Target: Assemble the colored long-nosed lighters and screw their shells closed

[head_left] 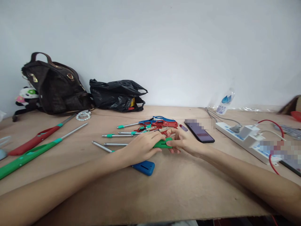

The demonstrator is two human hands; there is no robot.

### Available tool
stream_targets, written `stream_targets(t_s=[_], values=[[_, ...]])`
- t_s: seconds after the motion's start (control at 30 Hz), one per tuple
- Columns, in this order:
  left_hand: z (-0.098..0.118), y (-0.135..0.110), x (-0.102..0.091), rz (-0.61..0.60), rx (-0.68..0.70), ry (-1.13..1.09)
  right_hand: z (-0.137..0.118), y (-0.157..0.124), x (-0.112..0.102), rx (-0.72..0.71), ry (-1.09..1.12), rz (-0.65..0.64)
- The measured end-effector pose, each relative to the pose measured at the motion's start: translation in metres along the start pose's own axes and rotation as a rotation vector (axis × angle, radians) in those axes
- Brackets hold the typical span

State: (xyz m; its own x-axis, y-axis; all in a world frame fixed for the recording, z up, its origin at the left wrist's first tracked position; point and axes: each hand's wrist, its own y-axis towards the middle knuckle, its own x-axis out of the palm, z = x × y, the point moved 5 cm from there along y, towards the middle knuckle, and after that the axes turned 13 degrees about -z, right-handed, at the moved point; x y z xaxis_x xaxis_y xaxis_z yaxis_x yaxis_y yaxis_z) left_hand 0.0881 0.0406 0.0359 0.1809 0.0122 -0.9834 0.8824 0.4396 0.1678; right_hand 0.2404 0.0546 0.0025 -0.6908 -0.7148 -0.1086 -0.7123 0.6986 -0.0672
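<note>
Both hands are on a green long-necked lighter (162,143) over the middle of the table. My left hand (146,144) is closed over its body from above. At the end with a dark slot, my right hand (182,141) grips with thumb and fingers. A silver tube (115,144) points left from behind my left hand; whether it belongs to the green lighter is hidden. Under my left wrist lies a blue lighter (147,168), partly covered. Just beyond my hands is a pile of opened lighters with red (172,124) and blue (162,119) casings and several metal tubes.
A small screwdriver (183,127) and a phone (199,131) lie right of the pile. Farther right are a power strip (244,141) with cables and a bottle (225,102). On the left lie a red lighter (35,140) and another green lighter (30,157), before a backpack (58,88) and black plastic bag (115,94).
</note>
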Motion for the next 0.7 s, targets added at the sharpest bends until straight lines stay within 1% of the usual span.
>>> stream_targets(t_s=[0.13,0.2,0.27,0.3,0.37,0.43,0.5,0.53,0.6,0.7], values=[[-0.002,0.0,0.008,0.021,0.074,0.098,0.006,0.0,0.001,0.095,0.074,-0.049],[-0.002,0.0,0.014,0.016,0.122,0.158,0.007,0.0,0.0,0.14,0.038,-0.091],[-0.004,0.0,0.021,-0.012,0.152,0.198,0.008,0.0,-0.006,0.178,-0.042,-0.11],[-0.005,0.001,0.024,-0.034,0.159,0.21,0.007,-0.001,-0.012,0.19,-0.087,-0.099],[-0.008,0.002,0.029,-0.085,0.16,0.226,0.002,-0.004,-0.029,0.192,-0.166,-0.02],[-0.009,0.003,0.032,-0.129,0.163,0.25,-0.006,-0.01,-0.048,0.171,-0.242,0.067],[-0.008,0.005,0.034,-0.161,0.174,0.296,-0.016,-0.016,-0.065,0.141,-0.342,0.115],[-0.008,0.005,0.034,-0.172,0.18,0.318,-0.019,-0.019,-0.072,0.16,-0.41,0.135],[-0.008,0.007,0.034,-0.187,0.187,0.322,-0.021,-0.024,-0.085,0.249,-0.579,0.14],[-0.01,0.008,0.031,-0.183,0.14,0.186,-0.017,-0.028,-0.094,0.396,-0.796,0.085]])
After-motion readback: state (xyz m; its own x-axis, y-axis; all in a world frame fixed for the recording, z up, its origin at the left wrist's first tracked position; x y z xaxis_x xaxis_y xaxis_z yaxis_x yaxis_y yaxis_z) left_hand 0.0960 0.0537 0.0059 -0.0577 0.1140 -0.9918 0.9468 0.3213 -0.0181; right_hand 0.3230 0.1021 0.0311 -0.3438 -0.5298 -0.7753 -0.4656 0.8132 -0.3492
